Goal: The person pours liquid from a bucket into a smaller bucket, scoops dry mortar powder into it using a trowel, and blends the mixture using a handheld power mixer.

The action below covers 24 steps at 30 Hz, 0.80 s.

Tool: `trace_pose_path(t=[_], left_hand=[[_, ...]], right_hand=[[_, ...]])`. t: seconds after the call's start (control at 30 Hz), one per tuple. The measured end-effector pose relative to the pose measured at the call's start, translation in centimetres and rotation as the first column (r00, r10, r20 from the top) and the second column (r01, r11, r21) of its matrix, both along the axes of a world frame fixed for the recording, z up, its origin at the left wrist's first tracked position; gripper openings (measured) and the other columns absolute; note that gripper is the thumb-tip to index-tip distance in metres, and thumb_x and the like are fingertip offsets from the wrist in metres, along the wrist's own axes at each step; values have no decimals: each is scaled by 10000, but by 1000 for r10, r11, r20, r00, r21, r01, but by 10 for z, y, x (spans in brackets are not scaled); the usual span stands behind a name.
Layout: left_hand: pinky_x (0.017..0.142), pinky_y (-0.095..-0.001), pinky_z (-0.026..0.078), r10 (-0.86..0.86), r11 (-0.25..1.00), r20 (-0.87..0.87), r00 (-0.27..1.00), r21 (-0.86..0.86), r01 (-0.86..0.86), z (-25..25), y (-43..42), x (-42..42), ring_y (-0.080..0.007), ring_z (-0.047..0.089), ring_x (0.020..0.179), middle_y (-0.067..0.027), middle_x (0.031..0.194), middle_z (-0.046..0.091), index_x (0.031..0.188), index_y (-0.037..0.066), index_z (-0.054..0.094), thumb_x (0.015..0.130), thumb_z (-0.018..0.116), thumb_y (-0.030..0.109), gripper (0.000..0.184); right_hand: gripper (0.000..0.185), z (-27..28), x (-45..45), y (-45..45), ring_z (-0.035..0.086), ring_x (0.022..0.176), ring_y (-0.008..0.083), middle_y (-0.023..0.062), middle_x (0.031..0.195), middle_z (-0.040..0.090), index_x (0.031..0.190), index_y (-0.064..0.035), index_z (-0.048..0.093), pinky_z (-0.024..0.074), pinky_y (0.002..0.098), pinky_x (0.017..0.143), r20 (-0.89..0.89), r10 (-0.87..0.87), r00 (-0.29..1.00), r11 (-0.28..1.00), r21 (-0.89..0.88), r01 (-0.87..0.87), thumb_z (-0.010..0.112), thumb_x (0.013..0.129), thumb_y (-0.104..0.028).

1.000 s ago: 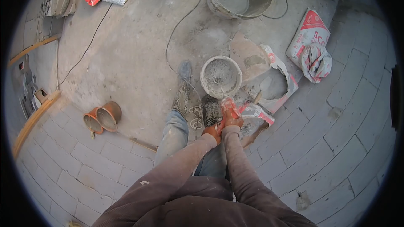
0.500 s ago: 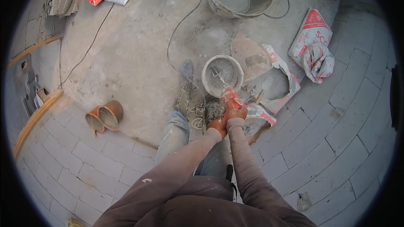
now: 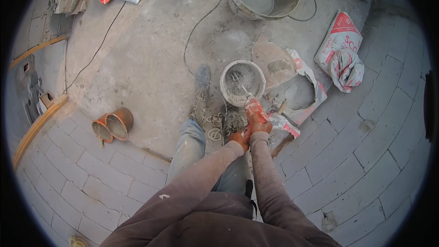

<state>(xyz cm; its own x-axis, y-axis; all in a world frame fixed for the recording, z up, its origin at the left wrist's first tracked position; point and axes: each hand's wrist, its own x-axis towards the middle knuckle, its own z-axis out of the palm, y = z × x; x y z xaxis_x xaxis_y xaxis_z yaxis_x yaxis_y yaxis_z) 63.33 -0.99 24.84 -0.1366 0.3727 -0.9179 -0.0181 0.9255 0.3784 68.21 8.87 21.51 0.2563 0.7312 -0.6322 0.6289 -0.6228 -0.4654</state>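
A red power mixer [image 3: 254,107], smeared with grey, is held in both hands. My left hand [image 3: 239,140] is closed round its rear part, low and close to my right hand [image 3: 259,124], which wraps its body farther forward. The metal mixing rod [image 3: 239,83] slants from the tool over the near rim into a small round bucket [image 3: 262,92]. Grey mix [image 3: 247,74] lies inside the bucket, and the rod's tip is hard to make out there. The bucket stands on the concrete just ahead of my shoes.
A large bucket [image 3: 292,7] stands beyond. A torn bag [image 3: 315,103] with grey powder and a trowel [image 3: 282,107] lie right of my hands, a folded bag [image 3: 339,45] farther right. Two orange pots [image 3: 120,123] sit left. A cable [image 3: 186,45] crosses the floor.
The mixer has swung and drawn back slightly to the right, with both hands moving along. Its rod now shows more clearly, slanting across the small bucket.
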Motion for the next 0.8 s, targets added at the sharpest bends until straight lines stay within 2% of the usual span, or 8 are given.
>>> trace_pose_path(t=[0.1,0.17,0.33,0.4,0.57,0.63,0.7,0.8], left_hand=[[877,-416,482,-31,999,-12,999,-13,31,-2,0,1,-379,600,1007,-219,1039,643,1185,87,573,727,708,346,543],[926,-418,467,-16,1000,33,999,-22,16,-1,0,3,-380,580,1056,-229,1102,620,1225,89,554,732,714,275,550],[888,-411,477,-31,999,5,999,-19,31,10,6,1,-380,593,1027,-225,1078,629,1196,93,569,730,715,339,546],[888,-414,476,-53,998,31,998,-28,54,14,3,5,-384,592,1026,-227,1080,628,1201,95,566,733,714,328,544],[871,-424,480,-44,991,19,999,124,41,4,-3,15,-400,588,1013,-226,1065,630,1186,103,573,719,715,295,525],[865,-427,482,-30,992,40,999,125,25,13,-3,12,-402,590,1004,-224,1046,636,1180,106,576,721,712,293,514],[859,-430,484,-17,992,56,998,128,10,13,-2,11,-403,593,996,-221,1027,642,1173,109,580,722,709,290,503],[855,-436,484,-43,997,67,997,72,38,12,-7,14,-402,597,986,-218,1001,648,1161,120,585,721,712,305,494]], right_hand=[[482,-1,3,-1,656,833,245,165,930,685,961,52,667,505,339,770,-49,-25,998,999,31,27,806,621,-259],[456,3,4,-2,655,823,222,153,929,686,962,51,667,506,327,757,-106,-74,992,997,30,77,798,633,-237],[411,13,-2,2,654,795,190,131,928,687,977,50,663,511,307,724,-201,-55,978,996,56,68,776,659,-183],[400,22,-1,3,653,780,192,125,918,688,991,52,659,512,309,710,-111,-31,993,997,65,39,767,668,-159],[444,36,0,5,641,756,212,143,901,674,975,92,637,518,328,694,-139,-84,987,995,33,89,773,650,-177],[444,42,-3,1,640,752,215,145,901,674,973,89,638,518,333,693,-135,-97,986,994,33,102,775,651,-183],[454,46,-7,-1,638,746,219,146,903,674,976,88,643,519,339,683,-33,-63,997,996,54,65,783,652,-198],[466,18,14,-14,640,753,227,151,905,675,976,89,642,519,344,691,-97,-55,994,996,58,61,790,648,-205]])
